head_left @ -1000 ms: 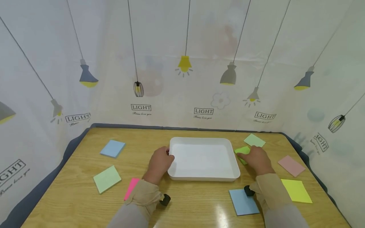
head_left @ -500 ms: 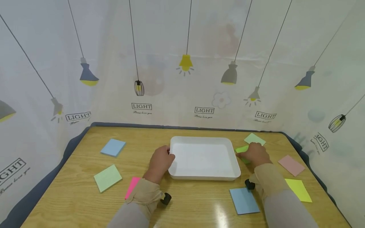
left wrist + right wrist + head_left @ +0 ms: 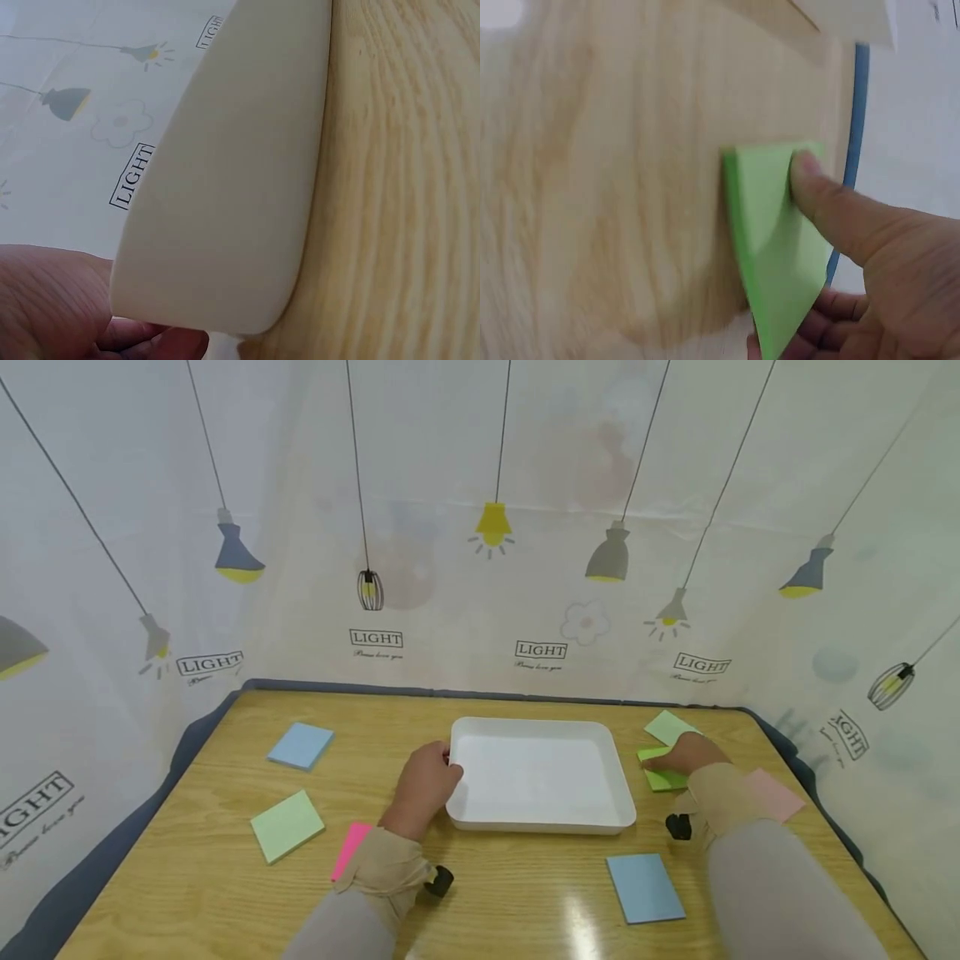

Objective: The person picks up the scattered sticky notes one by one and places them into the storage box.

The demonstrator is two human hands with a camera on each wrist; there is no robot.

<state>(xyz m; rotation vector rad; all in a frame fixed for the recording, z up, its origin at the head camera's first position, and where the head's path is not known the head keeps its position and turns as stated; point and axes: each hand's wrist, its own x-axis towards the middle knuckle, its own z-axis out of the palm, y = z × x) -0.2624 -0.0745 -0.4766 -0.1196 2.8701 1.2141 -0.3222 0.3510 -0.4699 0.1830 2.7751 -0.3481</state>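
Observation:
A shallow white tray (image 3: 542, 772) sits on the wooden table. My left hand (image 3: 423, 783) grips its left edge, thumb over the rim; the left wrist view has the tray's side wall (image 3: 217, 180) with curled fingers just below its corner. To the right of the tray, my right hand (image 3: 692, 753) holds a bright green sticky note pad (image 3: 660, 779). Up close in the right wrist view, the thumb (image 3: 817, 184) presses on the pad's face and the other fingers curl behind its edge.
Sticky note pads lie around: blue (image 3: 302, 746), pale green (image 3: 288, 827) and pink (image 3: 351, 852) on the left; pale green (image 3: 670, 727), dusty pink (image 3: 775, 795) and blue (image 3: 646, 888) on the right. A lamp-patterned curtain (image 3: 450, 468) surrounds the wooden table (image 3: 510, 893).
My right hand has shifted rightward from beside the tray, bringing the bright green pad along. Its forearm now hides the yellow pad and uncovers the blue one. My left hand keeps its grip.

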